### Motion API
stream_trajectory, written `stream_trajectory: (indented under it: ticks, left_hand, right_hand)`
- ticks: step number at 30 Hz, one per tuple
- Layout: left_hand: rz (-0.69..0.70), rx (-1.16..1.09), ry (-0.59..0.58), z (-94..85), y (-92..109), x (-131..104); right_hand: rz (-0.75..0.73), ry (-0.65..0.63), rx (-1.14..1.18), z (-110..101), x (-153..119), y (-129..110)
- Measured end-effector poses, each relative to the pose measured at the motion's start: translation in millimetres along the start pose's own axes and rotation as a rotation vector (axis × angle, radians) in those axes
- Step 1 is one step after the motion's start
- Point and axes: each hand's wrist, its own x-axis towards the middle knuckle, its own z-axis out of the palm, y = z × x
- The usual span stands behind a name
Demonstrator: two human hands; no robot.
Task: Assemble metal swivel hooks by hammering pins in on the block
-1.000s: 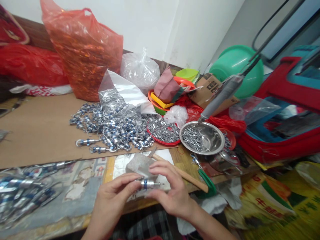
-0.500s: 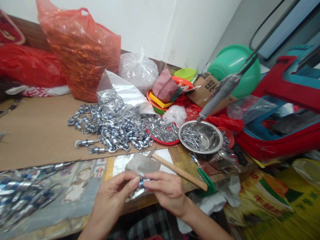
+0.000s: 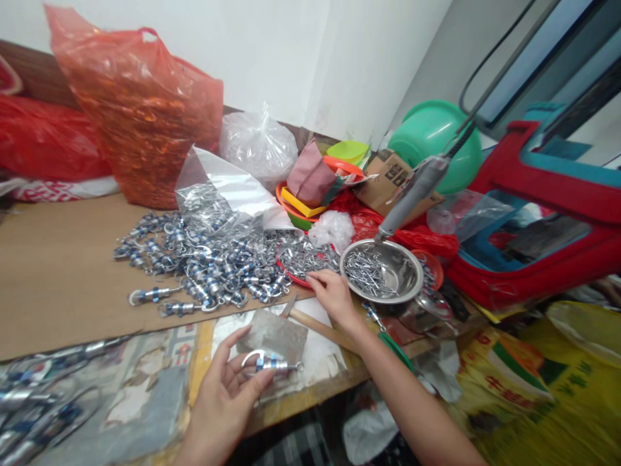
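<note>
A silver and blue metal fitting (image 3: 274,364) with a curved hook at one end lies in my left hand (image 3: 228,388), held by the thumb and fingers over the table's front edge. My right hand (image 3: 334,298) reaches to the near rim of a red tray (image 3: 297,279) full of small metal pieces; its fingertips are pinched, and what they hold is too small to name. Behind the left hand sits a flat grey metal block (image 3: 276,333). The wooden handle of a hammer (image 3: 310,321) passes under my right forearm.
Many similar fittings (image 3: 208,272) are heaped on cardboard. A steel bowl (image 3: 410,275) of metal pins stands right of the tray, under a hanging grey power tool (image 3: 414,194). More fittings (image 3: 33,401) lie at the lower left.
My right hand has left the fitting and moved up to the red tray. My left hand has shifted slightly and turned, showing the fitting more fully. The camera view has shifted.
</note>
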Motion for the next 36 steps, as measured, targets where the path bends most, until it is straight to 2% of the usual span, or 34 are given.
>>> stream_trajectory:
  ticks: [3,6,10,16,19,21,25,27,31,36]
  left_hand:
    - [0.000,0.011,0.008,1.3,-2.1,3.1]
    - [0.008,0.014,-0.003,0.3,-4.4,5.9]
    - [-0.028,-0.022,-0.015,-5.1,-4.8,10.1]
    - [-0.029,-0.016,-0.027,-10.0,-7.3,14.9]
    - [-0.013,-0.020,-0.018,-9.7,-9.2,15.3]
    - [-0.011,-0.034,-0.017,-9.2,-8.5,14.6]
    - [-0.035,-0.055,-0.059,-8.5,-2.6,11.7]
    - [-0.042,-0.055,-0.081,-8.4,0.2,10.6]
    - [-0.038,-0.047,-0.090,-8.4,-0.2,10.7]
    - [-0.022,-0.036,-0.056,-9.3,-6.2,13.0]
  right_hand:
    - [0.067,-0.034,-0.101,11.9,41.1,23.1]
    - [0.082,-0.069,-0.141,24.0,59.2,34.3]
    - [0.058,-0.020,-0.115,23.3,60.6,42.2]
    - [0.056,0.077,-0.001,1.9,53.7,56.3]
    - [0.062,0.048,0.103,-1.5,38.7,43.1]
    - [0.042,-0.034,0.188,1.7,18.8,22.6]
    - [-0.066,-0.274,0.403,11.7,-31.2,-22.0]
    - [-0.128,-0.295,0.462,13.3,-48.8,-34.1]
    - [-0.219,-0.234,0.343,9.4,-60.4,-38.0]
    - [-0.290,-0.347,0.244,6.2,-55.6,-40.0]
